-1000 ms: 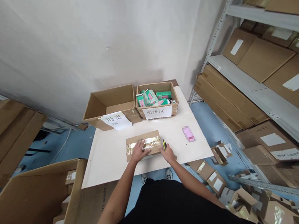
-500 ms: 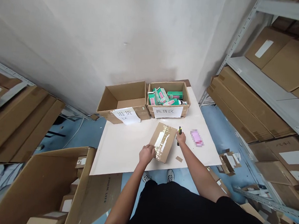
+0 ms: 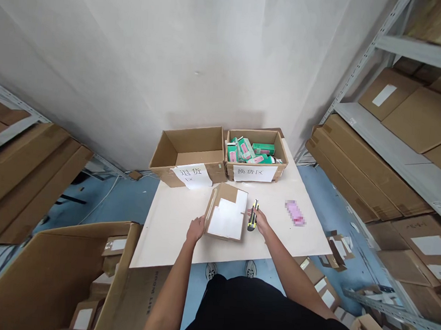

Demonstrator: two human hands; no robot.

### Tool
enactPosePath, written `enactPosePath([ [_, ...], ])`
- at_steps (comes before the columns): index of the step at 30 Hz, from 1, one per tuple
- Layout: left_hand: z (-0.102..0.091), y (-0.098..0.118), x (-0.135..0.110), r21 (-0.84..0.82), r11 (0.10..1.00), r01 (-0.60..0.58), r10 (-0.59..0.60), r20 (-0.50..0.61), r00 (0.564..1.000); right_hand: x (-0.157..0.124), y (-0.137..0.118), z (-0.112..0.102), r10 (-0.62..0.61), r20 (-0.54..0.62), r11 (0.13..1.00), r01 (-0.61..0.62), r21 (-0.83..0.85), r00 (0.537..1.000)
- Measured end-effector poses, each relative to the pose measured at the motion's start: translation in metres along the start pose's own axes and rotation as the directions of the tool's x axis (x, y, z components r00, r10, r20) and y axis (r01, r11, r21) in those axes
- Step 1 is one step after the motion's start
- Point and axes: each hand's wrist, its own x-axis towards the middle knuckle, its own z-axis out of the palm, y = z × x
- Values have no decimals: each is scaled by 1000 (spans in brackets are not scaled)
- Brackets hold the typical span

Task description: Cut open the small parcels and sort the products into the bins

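A small cardboard box (image 3: pixel 226 212) lies on the white-topped table (image 3: pixel 159 246), a large white label covering most of its upper face. My left hand (image 3: pixel 196 229) grips the box at its left side, with the fingertips partly hidden. In my right hand (image 3: pixel 261 221) is a black-and-yellow utility knife (image 3: pixel 252 216), held upright just off the box's right edge. Whether its blade is out I cannot tell.
Behind stand an open carton (image 3: pixel 191 158) with a paper sign and another carton (image 3: pixel 279 176) holding several green-and-pink boxes. A blurred pink item (image 3: pixel 295 213) lies to the right. A big carton (image 3: pixel 131 249) of parcels stands at lower left; loaded shelves (image 3: pixel 390 140) flank the right.
The box has been turned over from its taped face to its labelled face. My left hand has shifted to its left side; the knife in my right hand has moved left and nearer.
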Motion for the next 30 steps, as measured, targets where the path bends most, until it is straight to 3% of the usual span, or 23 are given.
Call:
enactPosePath([
  [3,4,-23,-10,-104,992,66,-71,-43,997,0,12,29,30,-52,997,-33,-72,998],
  [7,30,-30,-22,-228,973,39,-55,-66,996,-4,31,83,49,-31,995,-51,-86,998],
  [12,49,-37,-23,-343,937,62,-79,-35,996,-9,20,130,7,-76,997,-13,-80,997],
  [15,53,-65,-25,-429,893,137,-147,9,989,-14,-1,157,-30,11,994,31,-104,999],
  [18,53,-111,-31,-484,852,200,-218,20,976,-23,-14,197,-8,157,998,18,-63,988],
  [21,40,-153,-35,-506,830,233,-289,-35,957,-30,-9,237,47,192,997,-33,-75,980],
  [24,7,-175,-30,-499,856,137,-246,-160,956,-33,5,259,79,140,983,-54,-177,987],
  [27,-32,-178,-13,-362,931,-50,-24,-196,980,-33,16,261,5,115,968,24,-249,993],
  [30,-57,-171,11,-184,951,-247,235,-86,968,-30,16,259,-62,107,924,97,-369,992],
])
